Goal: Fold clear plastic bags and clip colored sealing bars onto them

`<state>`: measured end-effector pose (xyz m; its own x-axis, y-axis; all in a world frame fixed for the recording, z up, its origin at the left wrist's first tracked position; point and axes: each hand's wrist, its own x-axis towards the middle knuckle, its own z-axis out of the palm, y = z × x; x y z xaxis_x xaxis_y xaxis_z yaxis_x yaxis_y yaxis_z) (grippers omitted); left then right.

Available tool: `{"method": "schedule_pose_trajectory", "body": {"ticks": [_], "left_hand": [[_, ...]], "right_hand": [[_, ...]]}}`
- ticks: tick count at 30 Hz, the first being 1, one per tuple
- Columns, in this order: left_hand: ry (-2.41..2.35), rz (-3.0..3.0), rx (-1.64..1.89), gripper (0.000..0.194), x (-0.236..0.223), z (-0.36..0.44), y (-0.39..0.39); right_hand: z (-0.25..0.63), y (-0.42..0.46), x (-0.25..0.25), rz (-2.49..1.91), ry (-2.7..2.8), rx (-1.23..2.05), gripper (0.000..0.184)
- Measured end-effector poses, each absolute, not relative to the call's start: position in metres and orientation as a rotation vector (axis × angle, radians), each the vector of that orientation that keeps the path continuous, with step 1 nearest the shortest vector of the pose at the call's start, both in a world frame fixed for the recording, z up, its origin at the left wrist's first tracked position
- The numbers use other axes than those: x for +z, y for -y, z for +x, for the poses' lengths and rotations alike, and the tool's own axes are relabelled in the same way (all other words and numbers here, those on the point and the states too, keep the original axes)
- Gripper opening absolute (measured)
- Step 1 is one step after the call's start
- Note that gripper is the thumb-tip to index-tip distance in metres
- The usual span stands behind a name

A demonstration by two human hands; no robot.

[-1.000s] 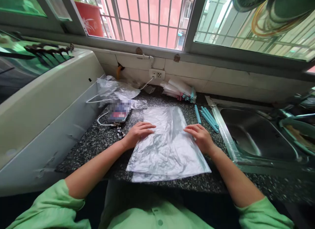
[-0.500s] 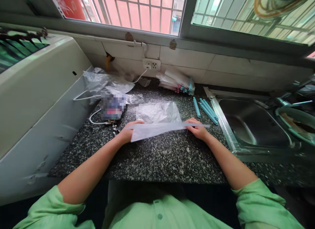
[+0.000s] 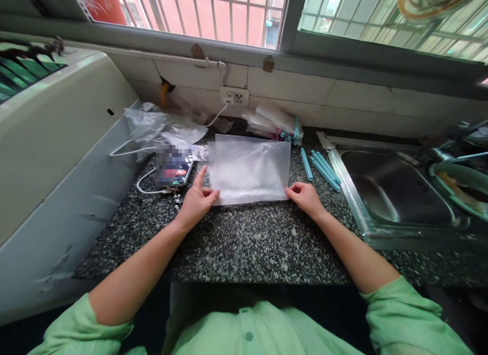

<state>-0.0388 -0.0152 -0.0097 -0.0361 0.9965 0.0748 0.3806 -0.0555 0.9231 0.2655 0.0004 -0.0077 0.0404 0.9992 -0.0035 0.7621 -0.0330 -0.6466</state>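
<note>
A translucent plastic report cover (image 3: 249, 167) faces me above the speckled countertop, overlapping a clear plastic bag behind it. My left hand (image 3: 196, 198) grips the cover's lower left corner between thumb and fingers, with the index finger stretched out along its left side. At the lower right corner, my right hand (image 3: 305, 197) pinches the edge between thumb and forefinger. Teal slide-on spine bars (image 3: 325, 170) lie to the right of the cover, and a single spine bar (image 3: 306, 164) sits slightly apart from them.
A phone (image 3: 174, 165) with a white charging cable lies at left, beside crumpled plastic bags (image 3: 163, 123). Against the wall rests a bag of more covers and spine bars (image 3: 274, 123). The steel sink (image 3: 396, 192) is at right; a white appliance (image 3: 68, 116) bounds the left.
The report cover has tilted from nearly edge-on to facing me, its far edge now higher in view. My left index finger has stretched out; both hands stay at the cover's ends.
</note>
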Motion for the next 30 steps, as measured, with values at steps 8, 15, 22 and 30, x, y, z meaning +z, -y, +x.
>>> {"method": "schedule_pose_trajectory", "body": {"ticks": [8, 15, 22, 30], "left_hand": [[-1.687, 2.102, 0.795, 0.05, 0.002, -0.04, 0.026], [-1.578, 2.846, 0.668, 0.032, 0.0, -0.034, 0.035], [-1.344, 3.064, 0.734, 0.012, 0.002, -0.029, 0.037], [-0.928, 3.183, 0.803, 0.018, -0.003, -0.002, 0.054]], "right_hand": [[0.267, 0.005, -0.009, -1.618, 2.011, 0.212, 0.015], [0.275, 0.005, -0.012, -1.322, 2.398, -0.102, 0.018], [0.276, 0.006, -0.006, -1.226, 2.457, -0.304, 0.018], [0.234, 0.04, -0.003, -0.831, 2.506, -0.5, 0.019]]}}
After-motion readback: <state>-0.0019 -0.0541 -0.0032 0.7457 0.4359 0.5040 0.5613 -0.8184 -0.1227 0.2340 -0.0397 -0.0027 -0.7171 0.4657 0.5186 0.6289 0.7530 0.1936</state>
